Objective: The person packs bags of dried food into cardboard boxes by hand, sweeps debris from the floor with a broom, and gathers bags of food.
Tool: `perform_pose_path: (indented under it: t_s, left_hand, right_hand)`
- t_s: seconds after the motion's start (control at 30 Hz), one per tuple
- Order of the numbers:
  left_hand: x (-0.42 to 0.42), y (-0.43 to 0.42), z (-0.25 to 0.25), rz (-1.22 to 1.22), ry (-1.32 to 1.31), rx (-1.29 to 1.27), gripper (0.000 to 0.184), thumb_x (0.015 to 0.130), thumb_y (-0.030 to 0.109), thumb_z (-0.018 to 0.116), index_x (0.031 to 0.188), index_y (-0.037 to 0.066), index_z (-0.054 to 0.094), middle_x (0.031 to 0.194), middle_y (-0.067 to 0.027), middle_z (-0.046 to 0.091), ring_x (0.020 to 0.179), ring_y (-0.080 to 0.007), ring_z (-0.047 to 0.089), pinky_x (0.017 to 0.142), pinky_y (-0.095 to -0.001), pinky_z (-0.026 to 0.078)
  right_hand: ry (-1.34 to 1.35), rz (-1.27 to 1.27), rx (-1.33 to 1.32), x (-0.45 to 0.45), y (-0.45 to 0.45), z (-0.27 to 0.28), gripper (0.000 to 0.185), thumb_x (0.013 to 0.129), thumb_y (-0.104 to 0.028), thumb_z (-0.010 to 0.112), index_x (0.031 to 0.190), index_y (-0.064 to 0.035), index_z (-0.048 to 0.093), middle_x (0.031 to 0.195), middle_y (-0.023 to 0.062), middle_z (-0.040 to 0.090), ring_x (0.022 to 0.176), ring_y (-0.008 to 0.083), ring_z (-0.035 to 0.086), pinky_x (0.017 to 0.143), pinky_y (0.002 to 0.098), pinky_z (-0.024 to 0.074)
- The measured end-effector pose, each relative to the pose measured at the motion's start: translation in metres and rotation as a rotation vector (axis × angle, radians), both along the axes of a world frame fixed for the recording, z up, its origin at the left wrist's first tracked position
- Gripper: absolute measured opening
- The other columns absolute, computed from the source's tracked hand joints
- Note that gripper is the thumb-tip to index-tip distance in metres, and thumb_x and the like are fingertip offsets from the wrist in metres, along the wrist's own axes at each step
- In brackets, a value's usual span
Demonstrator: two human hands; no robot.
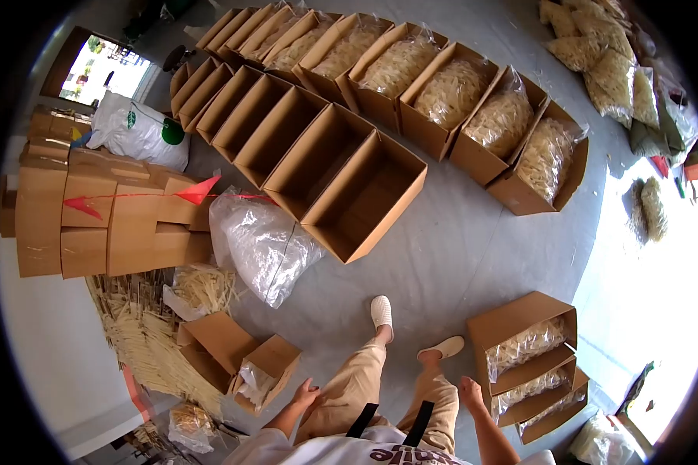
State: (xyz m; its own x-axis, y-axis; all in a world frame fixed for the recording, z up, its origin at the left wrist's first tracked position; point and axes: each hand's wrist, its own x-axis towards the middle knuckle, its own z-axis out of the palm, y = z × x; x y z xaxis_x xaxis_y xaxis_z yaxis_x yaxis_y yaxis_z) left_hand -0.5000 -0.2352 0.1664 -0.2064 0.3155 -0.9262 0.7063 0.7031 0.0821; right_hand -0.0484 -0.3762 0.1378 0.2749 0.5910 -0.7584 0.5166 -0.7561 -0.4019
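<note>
My left hand (306, 393) hangs beside my left thigh, its fingers loosely curled in and nothing seen in them. Close to it on the left stands a small open carton (285, 364) with white plastic inside. On the other side, my right hand (471, 392) is closed beside my right leg, and no object shows in it. Nearest to that hand are several open cartons (520, 310) at the right, holding clear bags of pale, strip-like material (526, 349). Neither hand appears to touch a carton.
A row of cartons with filled bags (447, 91) curves across the floor, beside a row of open cartons (372, 194). A clear plastic bundle (260, 244) lies nearby. Closed boxes (136, 225) are stacked left, with loose pale strips (143, 333) below. Filled bags (609, 81) lie far right.
</note>
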Motion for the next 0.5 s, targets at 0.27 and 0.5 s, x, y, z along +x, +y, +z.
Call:
perform_pose_path:
  t_s: [0.27, 0.5]
  left_hand:
    - [0.026, 0.102, 0.049, 0.422, -0.310, 0.117, 0.045, 0.072, 0.012, 0.050, 0.115, 0.009, 0.037, 0.101, -0.0074, 0.050, 0.084, -0.0121, 0.048, 0.071, -0.0248, 0.039]
    - [0.009, 0.154, 0.075, 0.587, -0.429, 0.301, 0.042, 0.073, 0.010, 0.049, 0.113, 0.010, 0.039, 0.102, -0.0074, 0.050, 0.084, -0.0115, 0.048, 0.070, -0.0259, 0.039]
  right_hand:
    - [0.029, 0.011, 0.044, -0.022, 0.063, 0.048, 0.021, 0.068, -0.013, 0.048, 0.083, -0.0007, 0.055, 0.077, 0.0183, 0.055, 0.074, 0.0318, 0.052, 0.063, 0.0334, 0.0431]
    - [0.242, -0.345, 0.030, -0.026, 0.160, 0.071, 0.022, 0.077, -0.016, 0.046, 0.094, -0.0031, 0.052, 0.078, 0.0070, 0.057, 0.066, 0.0119, 0.055, 0.050, 0.0221, 0.0431]
